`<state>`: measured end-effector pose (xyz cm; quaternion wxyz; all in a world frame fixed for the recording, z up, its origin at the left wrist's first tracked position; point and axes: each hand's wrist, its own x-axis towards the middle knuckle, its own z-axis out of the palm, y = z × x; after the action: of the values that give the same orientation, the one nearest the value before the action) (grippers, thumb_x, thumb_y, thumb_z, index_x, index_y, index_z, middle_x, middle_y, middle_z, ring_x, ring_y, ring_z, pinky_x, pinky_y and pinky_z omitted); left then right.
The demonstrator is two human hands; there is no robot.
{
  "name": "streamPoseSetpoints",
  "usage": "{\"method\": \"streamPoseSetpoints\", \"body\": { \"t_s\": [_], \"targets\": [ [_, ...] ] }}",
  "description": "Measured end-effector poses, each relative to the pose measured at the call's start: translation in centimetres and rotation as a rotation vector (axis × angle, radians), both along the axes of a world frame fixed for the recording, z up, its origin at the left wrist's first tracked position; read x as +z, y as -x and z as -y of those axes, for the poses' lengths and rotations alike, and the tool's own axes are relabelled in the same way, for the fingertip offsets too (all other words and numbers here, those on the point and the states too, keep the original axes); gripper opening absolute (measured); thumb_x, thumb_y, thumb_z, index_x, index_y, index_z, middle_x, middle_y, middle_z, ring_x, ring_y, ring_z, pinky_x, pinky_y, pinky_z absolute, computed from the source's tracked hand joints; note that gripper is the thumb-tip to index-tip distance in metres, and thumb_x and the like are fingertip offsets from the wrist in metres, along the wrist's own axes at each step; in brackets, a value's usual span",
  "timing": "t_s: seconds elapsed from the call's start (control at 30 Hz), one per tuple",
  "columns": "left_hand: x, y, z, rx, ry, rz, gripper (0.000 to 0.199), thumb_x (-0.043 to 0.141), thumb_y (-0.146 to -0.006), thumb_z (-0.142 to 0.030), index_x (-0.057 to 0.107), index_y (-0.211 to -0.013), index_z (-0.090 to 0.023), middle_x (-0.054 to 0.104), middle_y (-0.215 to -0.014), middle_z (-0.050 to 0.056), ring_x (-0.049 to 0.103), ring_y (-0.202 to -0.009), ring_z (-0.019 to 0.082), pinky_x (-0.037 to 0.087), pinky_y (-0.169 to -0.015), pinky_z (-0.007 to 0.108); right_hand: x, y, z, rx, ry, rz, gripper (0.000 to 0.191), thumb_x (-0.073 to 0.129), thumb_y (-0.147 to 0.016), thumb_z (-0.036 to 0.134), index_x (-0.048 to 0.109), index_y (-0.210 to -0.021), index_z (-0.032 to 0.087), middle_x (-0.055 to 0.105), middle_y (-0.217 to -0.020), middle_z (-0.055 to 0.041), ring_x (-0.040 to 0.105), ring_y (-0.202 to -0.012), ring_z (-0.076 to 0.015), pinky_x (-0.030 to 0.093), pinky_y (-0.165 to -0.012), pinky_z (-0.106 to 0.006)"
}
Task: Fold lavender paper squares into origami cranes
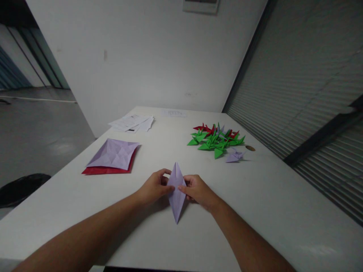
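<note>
A light purple paper [177, 202], folded into a long narrow diamond, is held just over the white table [141, 234], one point toward me and one away. My left hand [155, 186] pinches its left edge, thumb on top and fingers partly behind. On the right edge, my right hand [198, 190] grips it the same way, with the thumb on the front face. A slit runs down the far half of the diamond. Both thumbs rest near the middle, close together but apart.
Creased purple sheets [113, 153] lie over red paper [107, 170] at the left. Printed papers [133, 122] are farther back. Green, red and purple folded cranes [215, 141] are heaped at the back right, with one purple crane [235, 155] and a brown round object [250, 148] beside them.
</note>
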<state>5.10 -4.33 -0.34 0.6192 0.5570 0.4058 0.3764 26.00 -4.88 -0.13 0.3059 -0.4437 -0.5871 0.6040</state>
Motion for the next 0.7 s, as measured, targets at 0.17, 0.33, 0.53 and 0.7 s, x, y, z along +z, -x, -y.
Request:
{"method": "streamPoseSetpoints", "body": {
  "t_s": [0.17, 0.33, 0.53, 0.7],
  "targets": [
    [-0.2, -0.1, 0.0, 0.042, -0.044, -0.104, 0.05, 0.075, -0.071, -0.019, 0.051, -0.115, -0.019, 0.066, -0.072, -0.003, 0.063, -0.062, 0.014, 0.043, -0.055, 0.022, 0.7, 0.2, 0.1, -0.029, 0.042, 0.107, 0.025, 0.068, -0.082, 0.038, 0.066, -0.085, 0.013, 0.048, -0.046, 0.0073, 0.034, -0.036, -0.0046, 0.021, -0.037, -0.017],
    [-0.4, 0.3, 0.0, 0.051, -0.27, -0.399, 0.052, 0.071, -0.078, -0.023, 0.047, -0.124, -0.02, 0.065, -0.073, -0.003, 0.059, -0.061, 0.015, 0.042, -0.056, 0.025, 0.9, 0.3, 0.1, -0.056, 0.055, 0.186, 0.014, 0.065, -0.084, 0.029, 0.065, -0.08, 0.015, 0.047, -0.043, 0.0082, 0.032, -0.033, -0.0045, 0.018, -0.035, -0.017],
    [0.5, 1.3, -0.1, 0.003, -0.832, -0.697, 0.017, 0.072, -0.083, -0.021, 0.066, -0.099, -0.019, 0.066, -0.099, 0.008, 0.063, -0.091, 0.022, 0.05, -0.079, 0.033, 0.5, 0.0, -0.2, -0.109, 0.094, 0.365, 0.02, 0.063, -0.087, 0.019, 0.057, -0.068, 0.017, 0.054, -0.042, 0.0045, 0.044, -0.033, -0.0072, 0.028, -0.035, -0.016],
    [1.3, 1.0, 0.1, -0.398, -1.16, -0.638, 0.025, 0.055, -0.093, -0.011, 0.071, -0.112, -0.018, 0.071, -0.109, 0.012, 0.065, -0.101, 0.023, 0.051, -0.091, 0.035, 0.1, 0.1, -0.4, -0.132, 0.021, 0.508, 0.028, 0.068, -0.087, 0.023, 0.054, -0.063, 0.019, 0.055, -0.041, 0.0031, 0.05, -0.035, -0.0096, 0.031, -0.036, -0.018]
  ]
}}
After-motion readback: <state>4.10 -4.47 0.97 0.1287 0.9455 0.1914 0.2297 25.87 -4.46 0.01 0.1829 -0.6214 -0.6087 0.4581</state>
